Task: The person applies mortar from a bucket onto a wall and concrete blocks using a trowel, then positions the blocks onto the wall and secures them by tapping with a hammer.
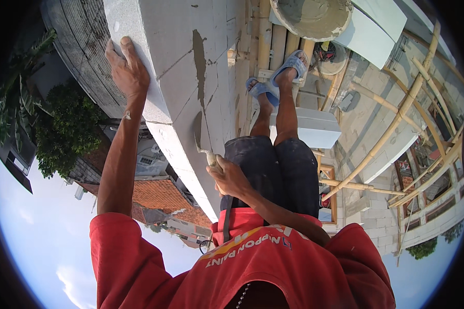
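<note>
My left hand (127, 69) lies on the outer top edge of a pale block wall (175, 98), fingers stretched out and holding nothing. My right hand (231, 180) is closed around the handle of a trowel (198, 130). The trowel's thin blade stands edge-on against the wall's near face, close to a joint between blocks. Above the blade, a long streak of wet grey mortar (199, 64) runs along the face of the wall.
A round basin (312, 35) of grey mortar stands at the top, next to my sandalled feet on bamboo poles (278, 49). Bamboo scaffolding (397, 121) crosses the right side. Beyond the wall, far below, are tiled roofs (162, 194) and trees (64, 131).
</note>
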Tool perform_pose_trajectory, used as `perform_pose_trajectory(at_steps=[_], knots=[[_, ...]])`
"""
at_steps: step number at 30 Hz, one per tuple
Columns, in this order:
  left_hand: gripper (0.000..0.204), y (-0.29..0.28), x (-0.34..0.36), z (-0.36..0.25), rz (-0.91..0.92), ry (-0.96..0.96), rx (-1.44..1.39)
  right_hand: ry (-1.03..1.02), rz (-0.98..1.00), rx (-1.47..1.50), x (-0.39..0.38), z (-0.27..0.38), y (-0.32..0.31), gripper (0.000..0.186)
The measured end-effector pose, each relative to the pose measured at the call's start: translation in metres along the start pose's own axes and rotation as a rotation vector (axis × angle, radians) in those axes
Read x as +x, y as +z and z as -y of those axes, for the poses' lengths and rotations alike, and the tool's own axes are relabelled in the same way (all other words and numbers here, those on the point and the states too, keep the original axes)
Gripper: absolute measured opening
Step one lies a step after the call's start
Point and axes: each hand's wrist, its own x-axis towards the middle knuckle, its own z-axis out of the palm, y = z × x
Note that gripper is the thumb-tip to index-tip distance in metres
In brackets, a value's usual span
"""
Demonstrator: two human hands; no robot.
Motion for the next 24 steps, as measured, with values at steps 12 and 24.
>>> perform_pose_trajectory(at_steps=[12,24], knots=[[0.088,-0.001,-0.003,-0.004,0.030,-0.048,0.002,-0.084,-0.775,-0.353,-0.066,0.111,-0.219,0.047],[0.088,0.001,0.004,-0.008,0.008,-0.013,0.006,-0.132,-0.905,-1.093,0.059,0.168,-0.410,0.055]])
